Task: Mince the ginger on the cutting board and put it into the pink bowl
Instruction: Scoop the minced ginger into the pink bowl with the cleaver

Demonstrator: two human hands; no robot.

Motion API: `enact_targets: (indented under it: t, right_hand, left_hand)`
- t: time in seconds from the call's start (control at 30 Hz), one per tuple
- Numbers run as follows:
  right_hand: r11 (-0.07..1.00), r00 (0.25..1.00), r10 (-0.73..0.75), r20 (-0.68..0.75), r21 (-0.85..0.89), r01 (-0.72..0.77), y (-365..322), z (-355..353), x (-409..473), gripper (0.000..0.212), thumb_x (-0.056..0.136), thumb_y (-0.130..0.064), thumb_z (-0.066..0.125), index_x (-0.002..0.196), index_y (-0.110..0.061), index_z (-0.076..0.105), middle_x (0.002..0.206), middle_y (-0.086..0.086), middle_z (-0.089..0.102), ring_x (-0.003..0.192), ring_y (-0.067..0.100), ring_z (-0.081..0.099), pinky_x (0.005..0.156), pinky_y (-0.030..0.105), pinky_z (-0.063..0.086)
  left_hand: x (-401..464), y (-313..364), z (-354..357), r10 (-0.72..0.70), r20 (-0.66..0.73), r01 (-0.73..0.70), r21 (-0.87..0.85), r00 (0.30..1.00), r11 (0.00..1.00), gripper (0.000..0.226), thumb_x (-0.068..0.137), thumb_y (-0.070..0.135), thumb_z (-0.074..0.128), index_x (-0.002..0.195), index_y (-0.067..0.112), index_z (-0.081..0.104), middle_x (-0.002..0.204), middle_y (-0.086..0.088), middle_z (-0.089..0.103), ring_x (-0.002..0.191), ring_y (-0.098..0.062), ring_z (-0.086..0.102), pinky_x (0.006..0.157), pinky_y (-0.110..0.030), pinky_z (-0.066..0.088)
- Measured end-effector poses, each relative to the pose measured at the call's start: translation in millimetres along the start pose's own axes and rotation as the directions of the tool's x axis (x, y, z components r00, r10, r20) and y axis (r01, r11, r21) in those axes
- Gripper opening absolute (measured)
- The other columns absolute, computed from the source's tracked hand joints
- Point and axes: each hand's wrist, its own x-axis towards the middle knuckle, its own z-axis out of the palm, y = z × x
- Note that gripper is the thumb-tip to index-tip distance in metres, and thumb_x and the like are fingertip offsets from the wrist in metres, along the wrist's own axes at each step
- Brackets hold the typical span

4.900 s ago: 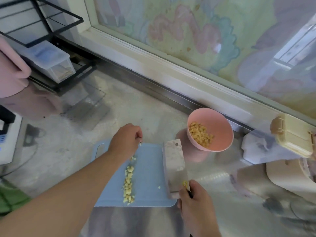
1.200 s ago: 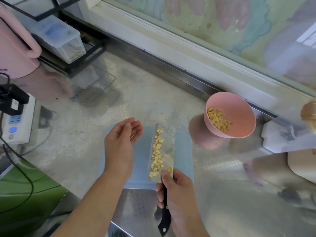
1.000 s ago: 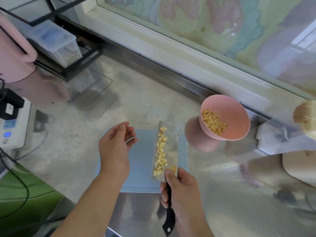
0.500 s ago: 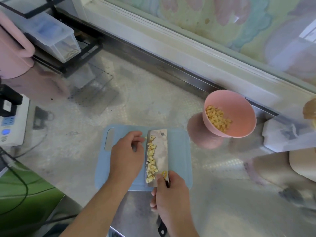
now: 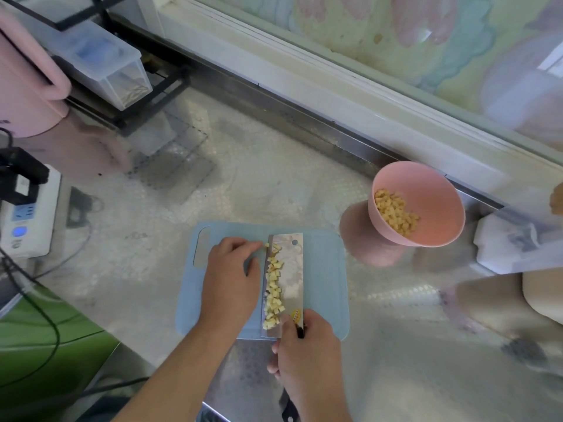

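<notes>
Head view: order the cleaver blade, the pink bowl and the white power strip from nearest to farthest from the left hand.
From the left hand:
1. Cleaver blade, just to the hand's right on the cutting board, carrying diced ginger.
2. Pink bowl, farther right, beyond the board's far right corner.
3. White power strip, at the far left edge of the counter.

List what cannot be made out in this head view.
- Cutting board under the cleaver and left hand: hidden.
- Cleaver handle: wrapped by the right hand, its end cut off by the bottom edge.
- Pink bowl floor under the ginger: covered.
- Items at right edge: blurred.
</notes>
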Motion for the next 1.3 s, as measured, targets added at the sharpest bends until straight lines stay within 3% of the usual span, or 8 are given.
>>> enact_targets:
  t: [0.23, 0.37, 0.47, 0.57, 0.7, 0.87, 1.07, 1.3]
  right_hand:
    - [0.998, 0.999, 0.038, 0.014, 0.048, -0.038, 0, 3, 2, 0.025, 0.096, -0.029, 0.056, 0.079, -0.012, 0.057, 0.069, 0.014, 0.067, 0.044, 0.023, 0.066, 0.055, 0.051, 0.058]
    - [0.988, 0.997, 0.055, 0.057, 0.142, -0.063, -1, -2, 2, 0.021, 0.098, -0.018, 0.053, 0.080, -0.011, 0.061, 0.057, 0.009, 0.064, 0.042, 0.025, 0.062, 0.049, 0.035, 0.054]
    - [0.978, 0.995, 0.056, 0.085, 0.197, -0.072, -3, -7, 1, 0.023, 0.100, -0.016, 0.055, 0.078, -0.009, 0.057, 0.056, 0.010, 0.062, 0.044, 0.028, 0.060, 0.048, 0.031, 0.050]
    - [0.969, 0.992, 0.059, 0.112, 0.232, -0.084, -4, -10, 1, 0.022, 0.100, -0.017, 0.058, 0.082, -0.004, 0.057, 0.056, 0.011, 0.060, 0.045, 0.028, 0.060, 0.047, 0.030, 0.049]
    - [0.959, 0.985, 0.054, 0.165, 0.267, -0.097, -3, -15, 1, 0.023, 0.100, -0.017, 0.058, 0.096, 0.006, 0.057, 0.059, 0.014, 0.061, 0.046, 0.030, 0.060, 0.046, 0.031, 0.048]
    - [0.932, 0.970, -0.043, 0.239, 0.360, -0.047, -18, -37, -6, 0.021, 0.101, -0.013, 0.058, 0.091, 0.004, 0.063, 0.062, 0.019, 0.061, 0.047, 0.030, 0.059, 0.045, 0.032, 0.049]
    - [0.867, 0.963, -0.148, 0.227, 0.498, 0.016, -63, -98, -9, 0.024, 0.101, -0.012, 0.059, 0.084, 0.006, 0.061, 0.066, 0.024, 0.059, 0.046, 0.027, 0.054, 0.046, 0.032, 0.044]
    - [0.884, 0.983, -0.167, -0.073, 0.429, 0.182, -99, -198, 15, 0.021, 0.101, -0.014, 0.057, 0.092, 0.003, 0.065, 0.066, 0.019, 0.060, 0.051, 0.029, 0.055, 0.050, 0.038, 0.046]
  left_hand:
    - [4, 5, 4, 0.003, 0.016, -0.002, -0.049, 1.000, 0.999, 0.027, 0.101, 0.013, 0.062, 0.117, 0.029, 0.078, 0.107, 0.019, 0.056, 0.107, -0.004, 0.049, 0.084, -0.005, 0.035]
    - [4, 6, 0, -0.032, 0.026, 0.035, -0.161, 0.999, 0.986, 0.026, 0.102, 0.016, 0.062, 0.107, 0.036, 0.078, 0.106, 0.021, 0.062, 0.105, -0.003, 0.059, 0.089, -0.013, 0.043]
    - [4, 5, -5, -0.069, -0.018, 0.064, -0.192, 0.997, 0.979, 0.032, 0.102, 0.012, 0.060, 0.103, 0.040, 0.075, 0.106, 0.022, 0.062, 0.102, 0.007, 0.058, 0.084, -0.004, 0.041]
    - [4, 3, -8, -0.107, -0.074, 0.090, -0.203, 0.992, 0.975, 0.030, 0.100, 0.008, 0.060, 0.107, 0.032, 0.076, 0.107, 0.023, 0.063, 0.102, 0.014, 0.056, 0.083, 0.002, 0.039]
    - [5, 4, -11, -0.145, -0.091, 0.117, -0.262, 0.985, 0.958, 0.027, 0.098, 0.010, 0.062, 0.108, 0.032, 0.074, 0.107, 0.019, 0.064, 0.099, 0.008, 0.059, 0.085, -0.008, 0.045]
    - [15, 24, -19, -0.138, -0.137, 0.086, -0.332, 0.981, 0.939, 0.024, 0.102, 0.015, 0.058, 0.108, 0.033, 0.072, 0.107, 0.017, 0.067, 0.095, 0.000, 0.061, 0.078, -0.012, 0.044]
    - [39, 84, -35, -0.018, -0.171, -0.058, -0.429, 0.985, 0.901, 0.025, 0.102, 0.015, 0.057, 0.104, 0.035, 0.072, 0.107, 0.018, 0.067, 0.099, -0.003, 0.062, 0.082, -0.019, 0.046]
    - [57, 166, -11, 0.327, -0.095, -0.340, -0.311, 0.940, 0.888, 0.026, 0.100, 0.009, 0.057, 0.112, 0.027, 0.072, 0.112, 0.019, 0.063, 0.106, 0.001, 0.061, 0.086, -0.009, 0.043]
